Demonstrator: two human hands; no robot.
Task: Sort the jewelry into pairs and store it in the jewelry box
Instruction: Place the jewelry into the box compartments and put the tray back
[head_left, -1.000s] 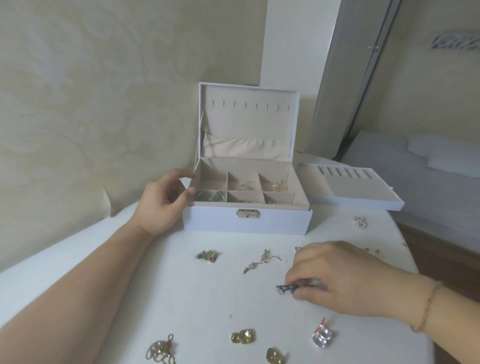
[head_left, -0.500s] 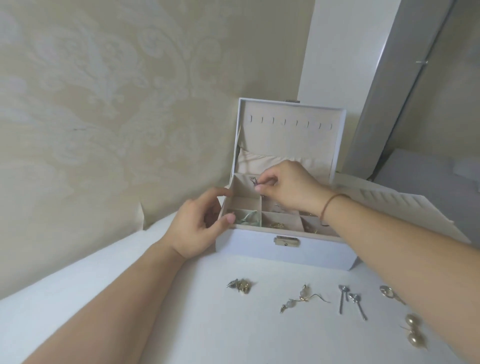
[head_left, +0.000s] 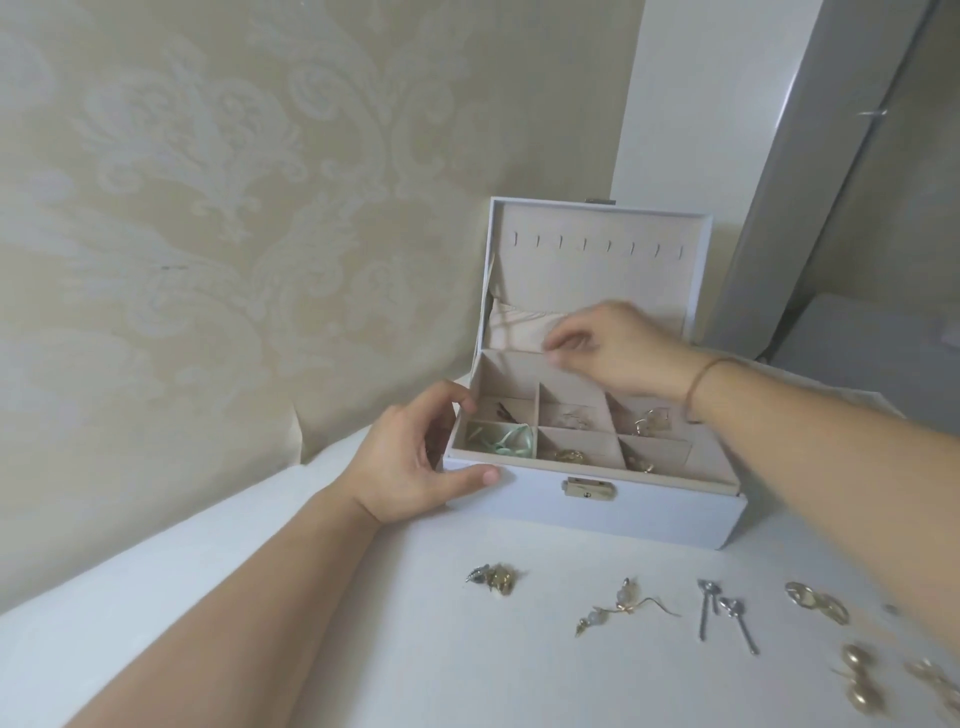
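A white jewelry box (head_left: 623, 512) stands open on the white table, its lid upright. My left hand (head_left: 410, 462) grips its front left corner, thumb on the front wall. My right hand (head_left: 613, 348) hovers blurred over the back compartments with loosely curled, empty fingers. A dark earring pair (head_left: 505, 410) lies in the back left compartment. In front of it is a mint green piece (head_left: 501, 441); gold pieces (head_left: 649, 421) fill other compartments. On the table lie a gold cluster (head_left: 496, 578), dangling earrings (head_left: 621, 610), silver studs (head_left: 722, 613), gold hoops (head_left: 815, 608) and gold ball earrings (head_left: 862, 680).
A patterned wall (head_left: 208, 234) runs close along the table's left and back. A grey door panel (head_left: 810, 182) stands behind the box at the right. My right forearm crosses above the box's right end and hides what lies behind it.
My right hand picked the dark earrings off the table, carried them over the box and let them go; they now lie in the back left compartment. The hand has drifted right. The view shifted closer.
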